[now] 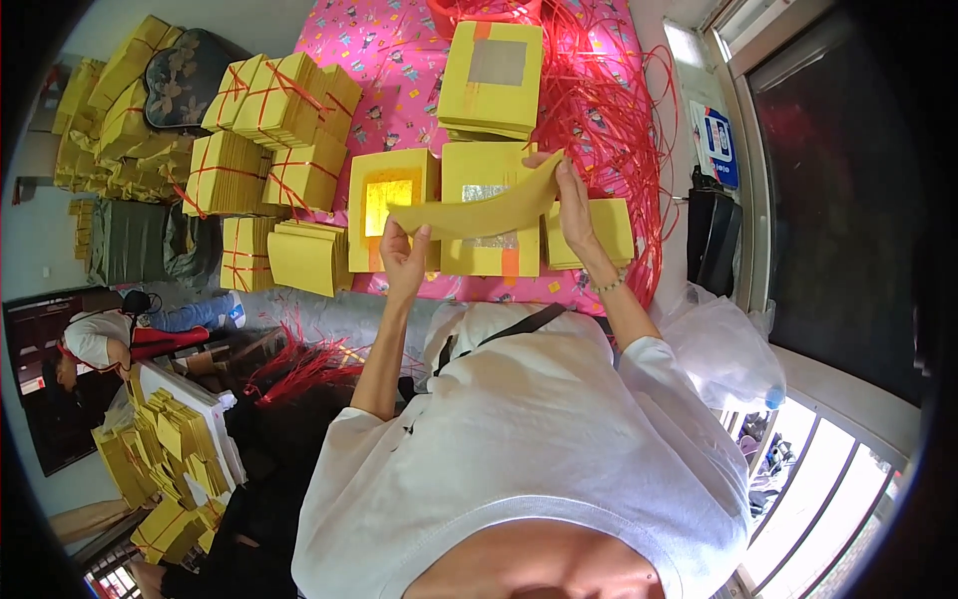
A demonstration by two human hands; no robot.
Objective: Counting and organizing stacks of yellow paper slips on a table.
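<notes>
My left hand (403, 257) pinches the left end of a thin, bowed sheaf of yellow paper (491, 213). The opposite end is gripped by my right hand (576, 208), with its fingers partly behind the paper. Below the sheaf, and partly covered by it, lie a yellow paper stack with a gold foil square (392, 165) and a middle stack with a silver foil square (464, 262). A plain yellow stack (611, 235) sits beside my right hand. Farther back, a taller yellow stack (457, 95) bears a greyish square.
A pink patterned cloth (384, 100) covers the table. Tangled red strips (609, 110) spread along its right side, near a red basket (479, 12). Red-tied yellow bundles (228, 175) pile up at left. A clear plastic bag (714, 344) is at right. Another person (100, 334) is at far left.
</notes>
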